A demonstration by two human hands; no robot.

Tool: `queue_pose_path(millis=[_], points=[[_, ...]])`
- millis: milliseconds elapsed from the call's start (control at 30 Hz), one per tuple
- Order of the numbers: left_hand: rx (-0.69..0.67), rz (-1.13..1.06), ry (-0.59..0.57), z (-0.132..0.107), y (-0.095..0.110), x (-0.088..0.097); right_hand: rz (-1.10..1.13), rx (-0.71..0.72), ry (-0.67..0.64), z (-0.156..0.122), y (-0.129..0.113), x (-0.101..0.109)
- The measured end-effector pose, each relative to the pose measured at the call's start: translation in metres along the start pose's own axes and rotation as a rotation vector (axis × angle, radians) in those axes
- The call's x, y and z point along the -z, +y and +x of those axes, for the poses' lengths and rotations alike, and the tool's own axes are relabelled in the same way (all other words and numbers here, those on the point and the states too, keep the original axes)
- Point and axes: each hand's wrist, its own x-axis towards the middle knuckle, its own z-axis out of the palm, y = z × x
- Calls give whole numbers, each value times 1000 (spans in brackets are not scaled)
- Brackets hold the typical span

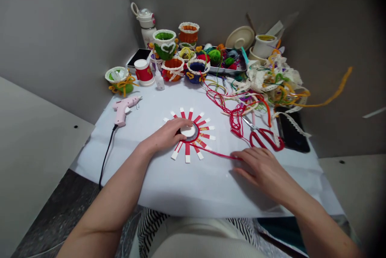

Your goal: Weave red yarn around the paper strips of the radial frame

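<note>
A white bench (pixel 181 193) carries everything, and a splayed paper cup (pixel 189 130), its side cut into red-and-white strips that fan outward, lies flat near the middle. Right of the cup and farther back rises a heap of lace and yarn (pixel 271 79). Beyond the cup, slightly to its right, is a metal tray (pixel 232 71) of yarn balls (pixel 215 56); beyond and to its left, a white flask (pixel 147 29).

The left hand (pixel 165 134) reaches over the cup's left side, its grip part-closed about the round centre, thumb and fingers apart along the edge. The right hand (pixel 262 169) is palm down to the cup's right and nearer the body, thumb apart from the fingers; whether its grip pinches the yarn, I cannot tell.

Well right of the cup is a black phone (pixel 295 137), and closer to it, red-handled scissors (pixel 254 127). Left of the cup lies a pink glue gun (pixel 123 109). Beyond the cup stand trimmed pots, among them a navy pot (pixel 197 72) and an orange pot (pixel 173 71), then an upturned red paper cup (pixel 144 73) and a small glue bottle (pixel 159 81). A thin red yarn strand (pixel 215 152) runs from the splayed cup's near side to the right fingertips.
</note>
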Motion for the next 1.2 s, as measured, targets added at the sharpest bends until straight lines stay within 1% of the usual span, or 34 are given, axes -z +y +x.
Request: queue_pose_path(millis=[67, 133, 233, 333, 467, 533, 600, 667, 767, 867, 967, 1067, 1200], points=[[-9, 3, 1, 0, -2, -1, -69, 0, 59, 14, -9, 3], [-19, -3, 8, 0, -3, -2, -69, 5, 98, 31, -21, 0], [-12, -14, 20, 0, -3, -2, -13, -3, 76, 51, -36, -12], [5, -24, 8, 1, 0, 0, 47, -36, 47, 58, -42, -24], [14, -29, 3, 1, 2, 0, 264, -50, 76, 52, -43, -28], [18, -30, 10, 1, 1, 0, 363, -85, 121, 46, -45, -29], [17, -31, 8, 1, 1, 0, 405, -114, 184, 41, -47, -33], [11, -32, -1, 0, 2, 1, 394, -89, 250, 37, -49, -38], [16, -38, -9, -1, 3, 3, 320, 31, 318, 31, -51, -46], [24, -39, -17, -1, 4, 4, 220, 136, 351, 26, -51, -51], [25, -29, -29, -1, 5, 4, 136, 210, 350, 23, -50, -53], [28, -26, -29, -1, 5, 4, 95, 233, 309, 22, -49, -51], [22, -43, -24, -2, 6, 5, 77, 183, 281, 24, -47, -47]])
